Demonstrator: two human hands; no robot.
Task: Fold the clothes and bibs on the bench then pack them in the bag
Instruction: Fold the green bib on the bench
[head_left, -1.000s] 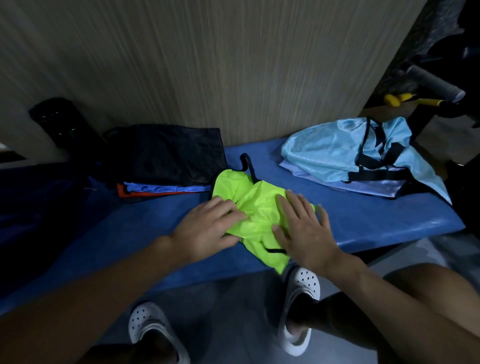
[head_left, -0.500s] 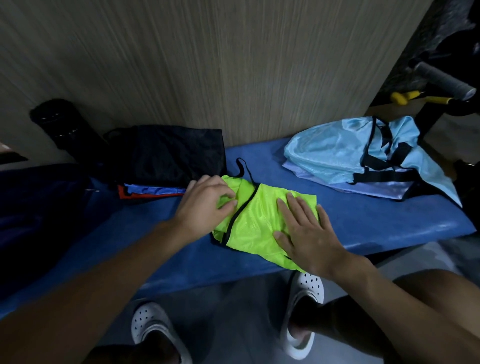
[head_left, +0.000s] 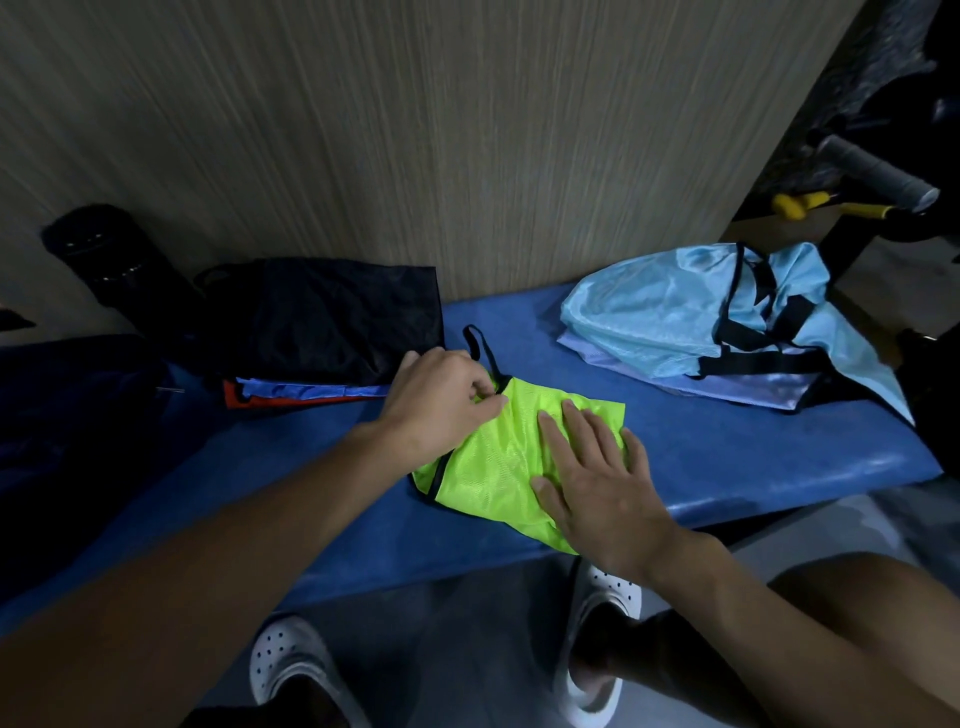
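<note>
A neon yellow-green mesh bib (head_left: 498, 467) with black trim lies folded on the blue bench (head_left: 727, 452). My left hand (head_left: 441, 400) pinches the bib's upper left edge near its black strap. My right hand (head_left: 597, 478) lies flat with spread fingers on the bib's right half, pressing it down. A loose pile of light blue bibs (head_left: 675, 317) with black trim sits at the right end of the bench. At the back left, a black bag (head_left: 332, 317) lies on top of folded blue and red cloth (head_left: 291, 395).
A wood-grain wall (head_left: 467, 130) rises right behind the bench. A black cylinder (head_left: 98, 254) stands at the far left. Yellow-handled equipment (head_left: 831, 202) sits beyond the right end. My white clogs (head_left: 291, 670) are on the grey floor below the bench edge.
The bib has been folded flatter and shifted slightly right. My left hand slid to its upper left edge and pinched it; my right hand stayed pressed on the right half.
</note>
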